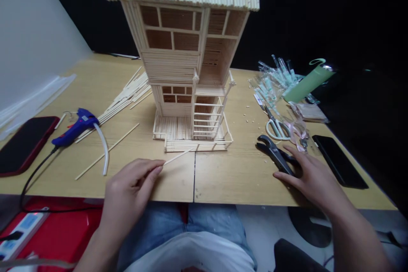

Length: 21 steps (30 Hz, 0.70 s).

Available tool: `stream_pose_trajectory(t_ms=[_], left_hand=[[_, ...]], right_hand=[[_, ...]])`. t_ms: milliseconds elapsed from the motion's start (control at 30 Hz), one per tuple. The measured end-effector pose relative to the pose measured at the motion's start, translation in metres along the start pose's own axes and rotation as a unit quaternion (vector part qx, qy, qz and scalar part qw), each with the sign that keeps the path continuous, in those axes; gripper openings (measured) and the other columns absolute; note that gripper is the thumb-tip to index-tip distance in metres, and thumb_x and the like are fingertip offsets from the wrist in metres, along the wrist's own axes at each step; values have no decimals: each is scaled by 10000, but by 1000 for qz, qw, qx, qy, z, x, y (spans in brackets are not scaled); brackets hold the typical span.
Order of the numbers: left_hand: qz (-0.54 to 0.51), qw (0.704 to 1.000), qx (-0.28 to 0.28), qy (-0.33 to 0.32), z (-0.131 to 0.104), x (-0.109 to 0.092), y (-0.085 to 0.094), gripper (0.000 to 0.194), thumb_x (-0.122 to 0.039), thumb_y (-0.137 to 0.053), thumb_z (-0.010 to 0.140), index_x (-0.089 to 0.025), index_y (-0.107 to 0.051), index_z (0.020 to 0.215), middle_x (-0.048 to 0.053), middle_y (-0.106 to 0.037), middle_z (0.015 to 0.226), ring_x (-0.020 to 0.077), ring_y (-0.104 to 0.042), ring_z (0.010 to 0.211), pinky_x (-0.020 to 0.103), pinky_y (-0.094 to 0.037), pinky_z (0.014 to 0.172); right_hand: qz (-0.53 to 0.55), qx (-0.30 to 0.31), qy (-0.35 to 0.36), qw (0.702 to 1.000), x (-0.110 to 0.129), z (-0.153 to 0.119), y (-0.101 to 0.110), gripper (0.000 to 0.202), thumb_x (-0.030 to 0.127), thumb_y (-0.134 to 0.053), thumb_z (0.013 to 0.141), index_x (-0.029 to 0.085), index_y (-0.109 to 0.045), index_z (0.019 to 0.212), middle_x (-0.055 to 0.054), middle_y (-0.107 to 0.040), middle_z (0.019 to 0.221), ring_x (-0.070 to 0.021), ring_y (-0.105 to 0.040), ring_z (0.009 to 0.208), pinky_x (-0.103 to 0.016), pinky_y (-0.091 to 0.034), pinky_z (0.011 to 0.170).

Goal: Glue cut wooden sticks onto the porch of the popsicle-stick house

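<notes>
**Stick and cutters relative to the two hands**

The left hand (129, 187) pinches a thin wooden stick (178, 156), its long axis pointing to two o'clock toward the model house (188, 76). The right hand (307, 174), fingers spread, rests on black cutters (276, 153) lying toward ten o'clock.

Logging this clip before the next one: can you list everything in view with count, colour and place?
Tall stick-built model house: one, pale wood, table centre.
Loose thin wooden sticks: a pile, pale, left of house.
Blue hot-glue gun: one, left.
Red-cased phone: one, far left.
Black phone: one, right.
Black cutting pliers: one, right.
Pale-handled scissors: one, behind pliers.
Clear packets: a heap, back right.
Left hand: pinching a thin stick.
Right hand: resting on the pliers.
</notes>
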<state>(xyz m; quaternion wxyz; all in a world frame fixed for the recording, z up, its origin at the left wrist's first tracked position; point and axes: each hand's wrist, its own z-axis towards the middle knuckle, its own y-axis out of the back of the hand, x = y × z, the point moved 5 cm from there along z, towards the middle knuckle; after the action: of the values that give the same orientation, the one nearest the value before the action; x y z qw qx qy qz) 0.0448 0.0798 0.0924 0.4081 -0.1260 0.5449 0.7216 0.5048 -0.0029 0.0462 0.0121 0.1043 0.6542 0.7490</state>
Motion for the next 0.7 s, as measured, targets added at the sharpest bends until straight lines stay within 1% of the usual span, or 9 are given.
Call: stream_pose_trajectory(t_ms=[67, 133, 233, 300, 367, 400, 467, 567, 700], left_hand=[[-7, 1000, -5, 8, -2, 1, 2, 144, -273, -620, 966, -248, -762, 961, 20, -780, 933, 177, -726, 864, 291, -558, 767], [-15, 1000, -11, 7, -3, 1, 4, 142, -259, -622, 965, -240, -762, 959, 18, -780, 925, 167, -726, 857, 280, -557, 762], [-25, 1000, -15, 0, -4, -1, 4, 132, -236, -628, 961, -234, -760, 956, 10, -778, 917, 149, -724, 849, 260, -553, 760], [-30, 999, -16, -1, -5, -4, 2, 126, -233, -632, 960, -233, -757, 952, 7, -778, 916, 147, -722, 846, 258, -552, 754], [-33, 999, -20, -4, -6, -9, -1, 119, -233, -634, 959, -232, -753, 953, 6, -777, 920, 150, -721, 852, 261, -553, 761], [-33, 999, -21, -6, -6, -12, -1, 116, -232, -634, 960, -232, -751, 955, 6, -777, 923, 150, -721, 856, 262, -554, 766], [-32, 999, -21, -11, -9, -16, -1, 118, -231, -628, 964, -230, -746, 957, 6, -776, 922, 149, -721, 858, 263, -555, 776], [-20, 1000, -15, -11, -13, -18, 1, 120, -239, -619, 969, -227, -736, 945, 6, -773, 913, 151, -721, 844, 265, -558, 771], [11, 1000, -18, -6, -21, -16, 5, 100, -243, -625, 969, -227, -719, 940, 1, -765, 898, 151, -713, 815, 266, -554, 762]], right_hand=[[13, -13, -27, 999, 3, -5, 7, 814, 652, -586, 829, 117, -510, 1438, -243, -677, 1230, -415, -662, 1103, -547, -524, 922], [21, -41, -67, 997, 15, -15, 16, 720, 570, -563, 814, 120, -545, 1376, -227, -704, 1103, -403, -686, 985, -532, -541, 840], [102, -61, -95, 988, 60, -38, 27, 454, 475, -573, 816, 202, -631, 1173, -165, -712, 1026, -329, -685, 836, -456, -545, 735], [262, -20, -86, 961, 106, -53, 26, 301, 446, -575, 895, 220, -639, 1084, -131, -704, 1109, -248, -675, 807, -372, -548, 716], [401, 113, -71, 906, 158, -65, 14, 331, 439, -557, 957, 214, -623, 1191, -70, -694, 989, -194, -644, 742, -313, -536, 676], [443, 174, -65, 877, 182, -70, 8, 337, 431, -550, 974, 209, -616, 1218, -43, -671, 923, -183, -627, 741, -298, -527, 680], [483, 227, -60, 844, 217, -74, 0, 306, 410, -537, 990, 192, -630, 1183, -14, -630, 856, -165, -590, 733, -276, -490, 671], [506, 266, -47, 819, 248, -75, -10, 279, 364, -542, 986, 192, -624, 1190, 8, -606, 836, -140, -528, 689, -250, -419, 616], [511, 278, -16, 813, 269, -72, -17, 241, 306, -574, 956, 187, -634, 1157, 11, -603, 835, -139, -506, 706, -254, -398, 644]])
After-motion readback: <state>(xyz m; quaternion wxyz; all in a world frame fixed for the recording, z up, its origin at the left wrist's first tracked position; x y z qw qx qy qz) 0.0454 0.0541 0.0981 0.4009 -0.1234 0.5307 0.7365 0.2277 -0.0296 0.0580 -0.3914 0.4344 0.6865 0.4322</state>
